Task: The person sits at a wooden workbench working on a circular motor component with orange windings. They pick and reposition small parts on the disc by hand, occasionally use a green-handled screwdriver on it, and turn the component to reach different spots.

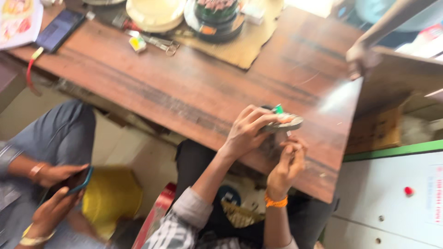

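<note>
1. Brown wooden table [184, 87] across most of the view, running from top left to lower right.
2. Seated at lower left: another person in grey trousers [55, 133], both hands on a phone [76, 182] with a blue edge. Not the wearer's hands.
3. White cabinet [392, 198] at lower right, green strip along its top, small red button on its face.
4. Yellow bag-like thing [110, 196] on the floor under the table, too blurred to identify.
5. At the table's far edge: cream plates [154, 14] stacked, round dark tin [216, 16] on a piece of cardboard, dark tablet [59, 30] at upper left.
6. Left hand [247, 131] curled round a small flat round disc [282, 122], fingers on top, thumb beneath. Disc held just above the table's near edge.
7. Right hand [287, 163] just below the disc, fingers pinched together, tips up against the disc's underside. Whether anything is held in the pinch: cannot tell, too blurred.
8. Orange band on the right wrist.
9. Small green tab [278, 109] sticking up from the disc's top.
</note>
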